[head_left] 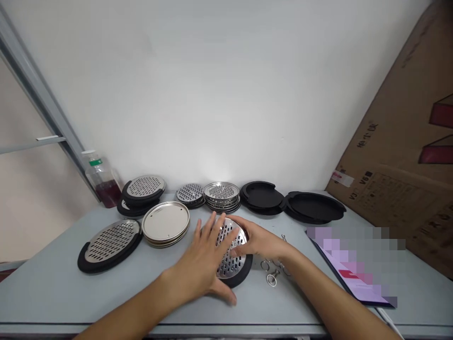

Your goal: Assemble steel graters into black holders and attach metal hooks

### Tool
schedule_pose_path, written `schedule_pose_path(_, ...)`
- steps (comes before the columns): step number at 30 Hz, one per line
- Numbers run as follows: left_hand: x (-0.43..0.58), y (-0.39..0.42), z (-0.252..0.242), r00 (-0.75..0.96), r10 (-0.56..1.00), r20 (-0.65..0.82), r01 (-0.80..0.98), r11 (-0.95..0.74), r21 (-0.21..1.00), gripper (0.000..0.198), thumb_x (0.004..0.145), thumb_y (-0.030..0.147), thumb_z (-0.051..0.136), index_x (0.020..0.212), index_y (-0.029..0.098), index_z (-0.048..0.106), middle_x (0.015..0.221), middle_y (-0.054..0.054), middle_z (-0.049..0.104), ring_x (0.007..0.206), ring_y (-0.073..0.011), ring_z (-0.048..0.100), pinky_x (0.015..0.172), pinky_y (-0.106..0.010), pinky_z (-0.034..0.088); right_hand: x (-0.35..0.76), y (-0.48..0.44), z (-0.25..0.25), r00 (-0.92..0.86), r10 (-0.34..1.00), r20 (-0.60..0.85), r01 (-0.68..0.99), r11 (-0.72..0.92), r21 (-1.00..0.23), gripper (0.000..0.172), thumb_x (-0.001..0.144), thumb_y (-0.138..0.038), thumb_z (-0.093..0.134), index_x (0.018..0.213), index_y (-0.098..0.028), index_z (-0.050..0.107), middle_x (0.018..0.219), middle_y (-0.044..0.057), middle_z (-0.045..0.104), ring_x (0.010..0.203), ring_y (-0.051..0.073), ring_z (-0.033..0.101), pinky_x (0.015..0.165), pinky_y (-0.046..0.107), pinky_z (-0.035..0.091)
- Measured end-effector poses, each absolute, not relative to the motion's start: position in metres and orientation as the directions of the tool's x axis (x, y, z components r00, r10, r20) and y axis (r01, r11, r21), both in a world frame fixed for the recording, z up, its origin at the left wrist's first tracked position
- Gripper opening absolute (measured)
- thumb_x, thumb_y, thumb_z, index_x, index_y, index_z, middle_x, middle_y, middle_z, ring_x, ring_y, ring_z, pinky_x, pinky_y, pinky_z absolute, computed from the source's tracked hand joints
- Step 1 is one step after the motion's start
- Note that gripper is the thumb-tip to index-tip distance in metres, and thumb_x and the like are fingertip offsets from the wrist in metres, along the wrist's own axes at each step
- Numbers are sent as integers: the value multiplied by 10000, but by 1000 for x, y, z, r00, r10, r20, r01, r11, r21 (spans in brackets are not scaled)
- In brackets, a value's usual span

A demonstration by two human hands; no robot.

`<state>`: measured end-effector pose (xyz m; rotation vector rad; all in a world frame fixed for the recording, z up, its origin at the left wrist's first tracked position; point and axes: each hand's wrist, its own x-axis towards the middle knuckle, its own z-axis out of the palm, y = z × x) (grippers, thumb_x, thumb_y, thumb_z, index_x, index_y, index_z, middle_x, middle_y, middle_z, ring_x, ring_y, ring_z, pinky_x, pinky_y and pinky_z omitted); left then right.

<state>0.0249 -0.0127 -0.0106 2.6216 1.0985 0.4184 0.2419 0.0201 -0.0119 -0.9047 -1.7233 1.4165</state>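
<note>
A round perforated metal plate (230, 257) lies on a black round base (244, 276) near the front middle of the grey table (53, 288). My left hand (203, 262) rests on the plate's left side, fingers spread and flat over it, thumb against the base's front edge. My right hand (260, 241) curls its fingers over the plate's far right edge and grips it. Small metal ring clips (272, 278) lie just right of the base, under my right forearm.
An assembled plate in a black base (109, 245) lies at the left, with a stack of plain metal discs (165, 223) beside it. Stacks of perforated plates (222, 194), black bases (262, 196) and a bottle (102, 182) line the wall. A tablet (354, 274) and cardboard box (399, 156) are right.
</note>
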Motion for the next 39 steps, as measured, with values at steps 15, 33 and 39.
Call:
schedule_pose_path(15,40,-16,-13,593,802,80,687,-555,469,1272,446,635,881,1536,327,301,1658,-150,18,1458,-545,-67,1092,-769,-37,242,22,-17,-523,852,-2,-5,-5,-1000,864,588,-146,862,1383,-257,544,1140,39,713,991,236,668,849,338,541)
schedule_pose_path(33,46,-31,-6,567,799,202,770,-601,213,1181,388,408,896,1454,271,407,1467,-182,347,1382,-531,216,1093,-725,201,250,27,-14,-568,820,-65,106,-5,-994,823,664,-183,837,1409,-244,492,1051,40,667,942,204,635,804,330,525)
schedule_pose_path(39,36,-37,-8,575,790,212,763,-611,209,1252,372,404,906,1487,268,351,1474,-185,324,1376,-506,230,1100,-692,230,251,26,-7,-501,853,-147,2,-169,-986,691,726,-187,748,1374,-248,520,1205,74,628,966,190,646,890,361,507)
